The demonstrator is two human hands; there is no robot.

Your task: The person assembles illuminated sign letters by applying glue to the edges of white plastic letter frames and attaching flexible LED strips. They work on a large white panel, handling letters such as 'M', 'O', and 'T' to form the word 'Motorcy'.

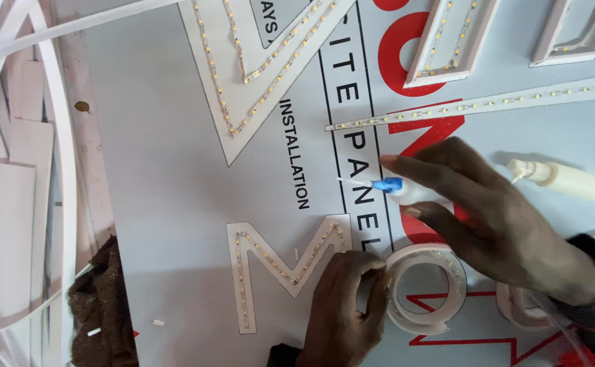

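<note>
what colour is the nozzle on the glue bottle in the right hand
Blue nozzle, seen in the head view.

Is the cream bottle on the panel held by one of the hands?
No, the cream bottle lies alone on the grey panel, apart from the right hand, which holds a small blue-tipped applicator.

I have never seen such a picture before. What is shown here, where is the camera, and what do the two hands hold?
The one picture comes from a camera on a person's head, looking down at a grey printed panel. On it lie white letter shapes lined with small lights, such as an M-shaped letter and a round letter. The right hand holds a small bottle with a blue nozzle. The left hand pinches at the edge of the round letter. A cream bottle lies nearby.
</note>
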